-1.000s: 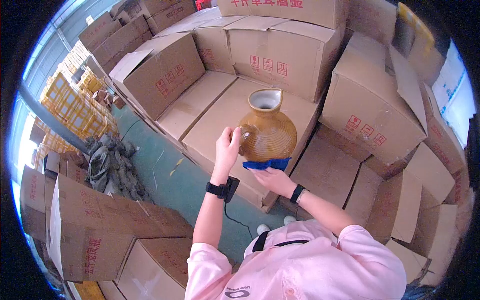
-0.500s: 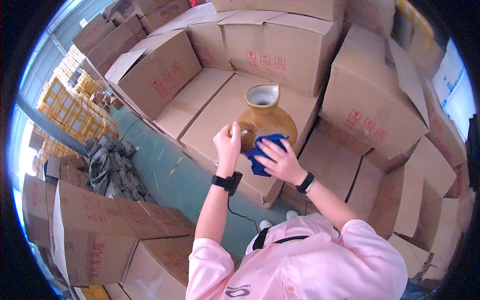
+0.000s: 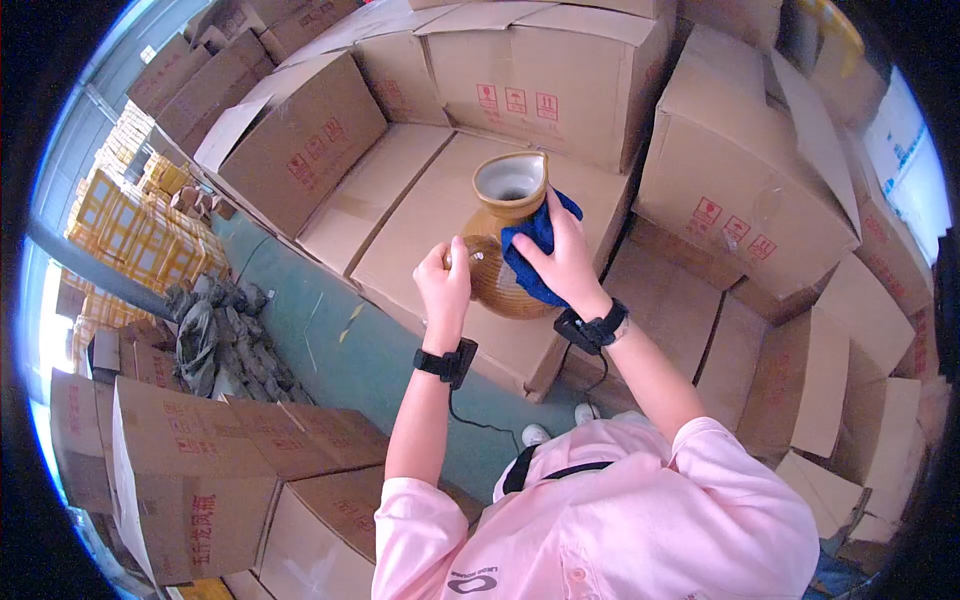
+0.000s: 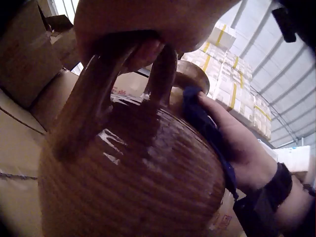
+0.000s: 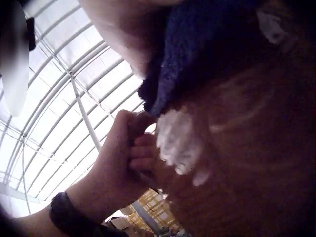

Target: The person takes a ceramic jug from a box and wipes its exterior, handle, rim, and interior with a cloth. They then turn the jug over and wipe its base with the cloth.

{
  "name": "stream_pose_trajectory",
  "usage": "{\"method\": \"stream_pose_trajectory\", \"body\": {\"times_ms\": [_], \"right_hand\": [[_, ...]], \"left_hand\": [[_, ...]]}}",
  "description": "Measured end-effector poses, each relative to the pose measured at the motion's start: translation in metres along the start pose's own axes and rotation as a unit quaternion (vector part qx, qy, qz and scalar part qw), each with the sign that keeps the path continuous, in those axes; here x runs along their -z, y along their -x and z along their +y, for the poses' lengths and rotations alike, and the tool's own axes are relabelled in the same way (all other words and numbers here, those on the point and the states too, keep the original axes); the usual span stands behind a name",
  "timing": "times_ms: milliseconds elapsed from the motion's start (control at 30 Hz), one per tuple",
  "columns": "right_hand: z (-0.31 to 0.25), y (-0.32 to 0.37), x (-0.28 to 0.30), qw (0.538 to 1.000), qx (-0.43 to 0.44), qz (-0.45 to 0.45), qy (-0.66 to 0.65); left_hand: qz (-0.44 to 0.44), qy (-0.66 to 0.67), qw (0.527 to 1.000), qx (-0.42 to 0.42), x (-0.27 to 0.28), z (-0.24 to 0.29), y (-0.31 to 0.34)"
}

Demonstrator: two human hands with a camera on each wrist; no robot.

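Observation:
A glazed brown jug [image 3: 505,290] with a pale inside and a pouring lip is held above a cardboard box top. My left hand [image 3: 444,285] grips its handle, fingers curled round it, as the left wrist view [image 4: 143,24] also shows. My right hand [image 3: 568,258] holds a blue cloth [image 3: 530,262] against the jug's neck and shoulder, thumb on the near side. In the right wrist view the cloth [image 5: 182,54] lies on the glossy jug surface [image 5: 237,148], and its lower part is dark.
Cardboard boxes [image 3: 540,95] stand stacked behind and at the right [image 3: 745,170]. More boxes [image 3: 200,470] are at the lower left. Dark crumpled sheeting [image 3: 225,335] lies on the green floor [image 3: 320,330], near yellow-strapped stacks [image 3: 140,235].
My right hand and the cloth have moved from the jug's underside, over its belly, up to the neck. The jug has tilted, its mouth shifting slightly left and nearer. My left hand keeps its grip.

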State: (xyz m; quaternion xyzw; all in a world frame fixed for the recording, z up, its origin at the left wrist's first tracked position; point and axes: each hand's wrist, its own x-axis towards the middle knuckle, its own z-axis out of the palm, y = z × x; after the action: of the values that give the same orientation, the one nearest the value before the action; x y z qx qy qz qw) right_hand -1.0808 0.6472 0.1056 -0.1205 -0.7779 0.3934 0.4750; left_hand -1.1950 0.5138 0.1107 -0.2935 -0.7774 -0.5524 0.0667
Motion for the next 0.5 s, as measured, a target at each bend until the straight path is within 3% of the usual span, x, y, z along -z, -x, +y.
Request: {"method": "stream_pose_trajectory", "body": {"times_ms": [300,400,500], "right_hand": [[0.017,0.024,0.009,0.988,0.058,0.002,0.14],[0.028,0.037,0.012,0.996,0.055,0.036,0.068],[0.041,0.054,0.0,0.987,-0.053,0.117,-0.101]], "left_hand": [[-0.002,0.004,1.0,0.025,-0.001,0.0,0.004],[0.015,0.003,1.0,0.01,-0.002,0.003,0.002],[0.02,-0.015,1.0,-0.001,-0.002,0.003,0.002]]}}
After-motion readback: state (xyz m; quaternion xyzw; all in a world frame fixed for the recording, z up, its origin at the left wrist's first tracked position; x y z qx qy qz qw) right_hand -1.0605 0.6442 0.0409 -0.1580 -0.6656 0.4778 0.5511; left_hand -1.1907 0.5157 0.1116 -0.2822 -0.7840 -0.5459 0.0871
